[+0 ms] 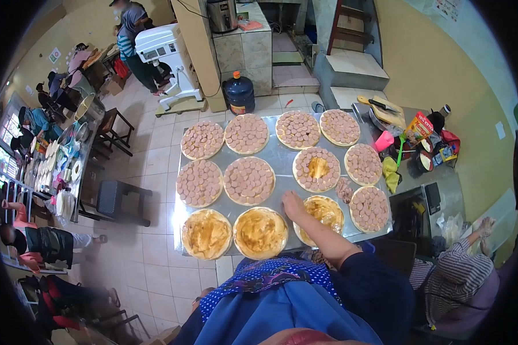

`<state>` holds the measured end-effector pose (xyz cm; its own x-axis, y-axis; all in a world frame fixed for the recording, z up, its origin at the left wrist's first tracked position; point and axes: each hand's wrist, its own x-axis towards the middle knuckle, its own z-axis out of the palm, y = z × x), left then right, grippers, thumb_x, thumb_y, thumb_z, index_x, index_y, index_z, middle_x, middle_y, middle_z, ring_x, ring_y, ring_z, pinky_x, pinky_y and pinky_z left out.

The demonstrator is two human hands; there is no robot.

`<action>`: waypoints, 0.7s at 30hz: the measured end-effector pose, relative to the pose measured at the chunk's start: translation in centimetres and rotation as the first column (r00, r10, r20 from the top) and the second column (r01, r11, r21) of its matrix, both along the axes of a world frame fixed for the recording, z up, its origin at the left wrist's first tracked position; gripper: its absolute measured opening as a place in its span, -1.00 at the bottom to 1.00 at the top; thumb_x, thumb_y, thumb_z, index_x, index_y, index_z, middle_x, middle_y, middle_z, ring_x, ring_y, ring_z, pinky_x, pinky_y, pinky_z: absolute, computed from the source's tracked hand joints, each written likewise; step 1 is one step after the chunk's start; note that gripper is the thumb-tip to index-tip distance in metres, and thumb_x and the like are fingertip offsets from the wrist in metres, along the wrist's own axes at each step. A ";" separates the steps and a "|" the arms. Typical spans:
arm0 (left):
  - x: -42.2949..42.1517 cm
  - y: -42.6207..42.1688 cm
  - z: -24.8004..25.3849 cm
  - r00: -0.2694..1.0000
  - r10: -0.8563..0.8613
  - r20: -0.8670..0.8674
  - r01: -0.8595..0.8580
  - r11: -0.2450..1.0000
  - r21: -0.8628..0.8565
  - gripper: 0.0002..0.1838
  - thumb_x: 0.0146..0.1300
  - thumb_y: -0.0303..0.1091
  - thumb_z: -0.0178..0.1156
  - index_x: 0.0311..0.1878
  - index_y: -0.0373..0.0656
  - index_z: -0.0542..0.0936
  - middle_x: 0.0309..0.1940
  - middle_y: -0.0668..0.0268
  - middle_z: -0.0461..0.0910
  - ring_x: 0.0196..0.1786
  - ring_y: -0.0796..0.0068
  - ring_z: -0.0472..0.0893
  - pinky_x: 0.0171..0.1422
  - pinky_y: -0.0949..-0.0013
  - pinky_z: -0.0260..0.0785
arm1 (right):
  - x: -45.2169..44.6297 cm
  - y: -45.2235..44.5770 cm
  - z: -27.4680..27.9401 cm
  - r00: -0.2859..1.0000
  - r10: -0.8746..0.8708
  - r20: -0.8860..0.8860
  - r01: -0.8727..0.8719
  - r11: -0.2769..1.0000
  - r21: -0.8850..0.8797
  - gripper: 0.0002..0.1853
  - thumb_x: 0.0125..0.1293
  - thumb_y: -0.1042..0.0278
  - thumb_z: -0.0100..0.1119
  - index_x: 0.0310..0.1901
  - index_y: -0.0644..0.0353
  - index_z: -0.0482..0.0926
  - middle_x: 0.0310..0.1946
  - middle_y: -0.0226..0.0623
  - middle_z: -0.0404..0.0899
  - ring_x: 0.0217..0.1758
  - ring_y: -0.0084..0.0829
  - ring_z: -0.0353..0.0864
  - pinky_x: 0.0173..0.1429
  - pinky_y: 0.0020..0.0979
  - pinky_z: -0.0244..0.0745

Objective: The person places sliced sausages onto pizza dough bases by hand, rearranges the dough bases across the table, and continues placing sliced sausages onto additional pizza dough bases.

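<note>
My right hand (293, 205) is over the metal table, at the left edge of a round dough base (330, 214) spread with brown sauce. Its fingers look curled in, and what they hold, if anything, is hidden. A bit of skin, probably my left hand (203, 294), shows beside the blue apron, its fingers hidden. Two more sauced bases (207, 234) lie along the near edge. Behind them are several bases covered with sausage slices (249, 180). One base (316, 169) has slices around a bare sauced middle. A small heap of loose sausage slices (344, 190) lies beside it.
A side counter (437, 192) on the right holds a knife on a cutting board (387, 112), a pink cup (384, 141) and packets. A co-worker in striped sleeves (457, 270) is close at right. Stools (121, 201), a white mixer (167, 57) and other people stand farther left.
</note>
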<state>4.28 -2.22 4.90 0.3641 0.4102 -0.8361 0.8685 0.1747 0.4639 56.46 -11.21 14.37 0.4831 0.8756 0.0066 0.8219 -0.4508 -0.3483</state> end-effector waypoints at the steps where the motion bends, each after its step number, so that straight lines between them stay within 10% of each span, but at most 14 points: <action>1: 0.2 0.2 0.0 1.000 0.005 0.003 -0.005 1.000 0.002 -0.64 0.19 -0.20 0.20 -0.07 -0.28 0.62 -0.14 0.11 0.64 -0.03 0.33 0.60 0.10 0.35 0.40 | 0.0 0.3 0.0 1.000 -0.016 0.007 0.016 1.000 0.003 -0.87 0.12 0.52 -0.03 -0.32 0.28 0.52 -0.18 -0.09 0.45 -0.06 -0.07 0.45 -0.05 -0.13 0.51; 11: -3.6 2.2 3.9 0.994 -0.095 -0.051 0.091 0.993 -0.079 -0.64 0.18 -0.20 0.21 -0.07 -0.28 0.62 -0.15 0.12 0.64 -0.04 0.34 0.60 0.09 0.36 0.40 | 1.5 2.0 -3.3 0.962 -0.272 -0.007 0.272 0.960 0.067 -0.89 0.06 0.50 0.05 -0.35 0.23 0.54 -0.25 -0.07 0.49 -0.11 -0.03 0.49 -0.04 -0.13 0.46; 21: -11.5 3.7 5.7 0.984 -0.125 -0.129 0.104 0.981 -0.163 -0.64 0.18 -0.19 0.21 -0.07 -0.27 0.62 -0.16 0.13 0.64 -0.05 0.36 0.60 0.08 0.36 0.40 | 5.2 -1.4 -0.8 0.520 -0.459 -0.721 0.734 0.671 0.103 -0.84 -0.08 0.39 0.24 -0.42 0.22 0.66 -0.50 -0.09 0.62 -0.44 -0.24 0.63 -0.27 -0.30 0.52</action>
<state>-7.22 1.48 10.62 0.2779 0.2342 -0.9316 0.9406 0.1308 0.3134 61.66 -12.60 13.62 0.8970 0.3619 -0.2538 -0.0560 -0.4765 -0.8774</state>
